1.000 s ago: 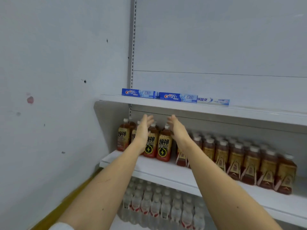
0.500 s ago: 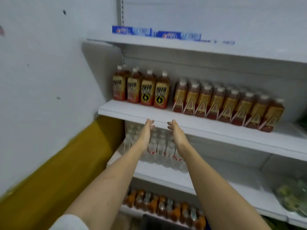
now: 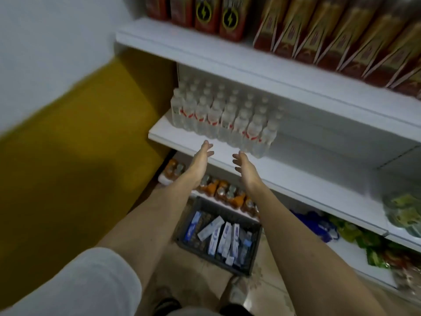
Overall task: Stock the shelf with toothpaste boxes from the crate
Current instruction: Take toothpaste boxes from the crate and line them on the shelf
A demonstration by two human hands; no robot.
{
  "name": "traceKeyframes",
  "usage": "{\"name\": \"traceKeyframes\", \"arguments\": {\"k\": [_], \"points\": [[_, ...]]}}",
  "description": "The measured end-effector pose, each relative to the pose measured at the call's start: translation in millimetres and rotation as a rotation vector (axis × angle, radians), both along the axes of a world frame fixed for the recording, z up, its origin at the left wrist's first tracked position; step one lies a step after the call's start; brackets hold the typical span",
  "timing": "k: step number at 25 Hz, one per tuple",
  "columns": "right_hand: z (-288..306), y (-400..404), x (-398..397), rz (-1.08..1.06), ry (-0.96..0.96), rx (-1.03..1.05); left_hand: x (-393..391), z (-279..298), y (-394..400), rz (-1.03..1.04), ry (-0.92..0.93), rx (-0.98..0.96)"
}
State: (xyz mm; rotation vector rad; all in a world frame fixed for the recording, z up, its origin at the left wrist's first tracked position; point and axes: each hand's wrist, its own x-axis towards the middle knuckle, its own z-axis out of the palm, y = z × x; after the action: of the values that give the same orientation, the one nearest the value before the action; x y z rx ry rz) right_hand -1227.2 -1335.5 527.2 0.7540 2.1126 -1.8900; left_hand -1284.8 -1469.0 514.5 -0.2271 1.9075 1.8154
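— Where are the toothpaste boxes (image 3: 224,238)?
— Loose in the dark crate (image 3: 251,262) on the floor (image 3: 257,286), below the lowest shelf's front edge.
— And the hands?
— The left hand (image 3: 200,163) and right hand (image 3: 245,167) reach out empty, fingers spread, palms facing, near the front edge of the shelf (image 3: 296,176) with the water bottles (image 3: 218,115).

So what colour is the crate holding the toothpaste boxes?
Dark grey, nearly black crate, seen in the head view.
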Motion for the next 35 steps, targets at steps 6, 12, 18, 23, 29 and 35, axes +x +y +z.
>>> {"name": "traceKeyframes", "arguments": {"k": [6,12,18,23,29,35], "points": [[-95.7,27.6,11.3,0.147,-0.214,-0.062,49.6,-123.8,16.4,0.232,-0.324,0.036],[-206.5,24.1,-2.5,0.281,-0.414,-0.043,72.6,-210.8,16.9,0.538,-0.628,0.074],[-355.3,2.2,-28.2,0.299,-0.619,-0.063,67.7,-372.1,11.2,0.713,-0.795,0.081],[-520.2,-21.5,-57.2,0.429,-0.644,0.052,59.7,-558.8,-0.7,0.857,-0.872,0.163],[-686.3,-47.0,-101.2,0.739,-0.508,0.315,37.2,-714.2,-25.1,1.058,-0.935,0.078],[-766.2,-54.9,-120.3,0.774,-0.362,0.374,32.0,-777.3,-25.3,1.177,-0.934,0.037]]}}
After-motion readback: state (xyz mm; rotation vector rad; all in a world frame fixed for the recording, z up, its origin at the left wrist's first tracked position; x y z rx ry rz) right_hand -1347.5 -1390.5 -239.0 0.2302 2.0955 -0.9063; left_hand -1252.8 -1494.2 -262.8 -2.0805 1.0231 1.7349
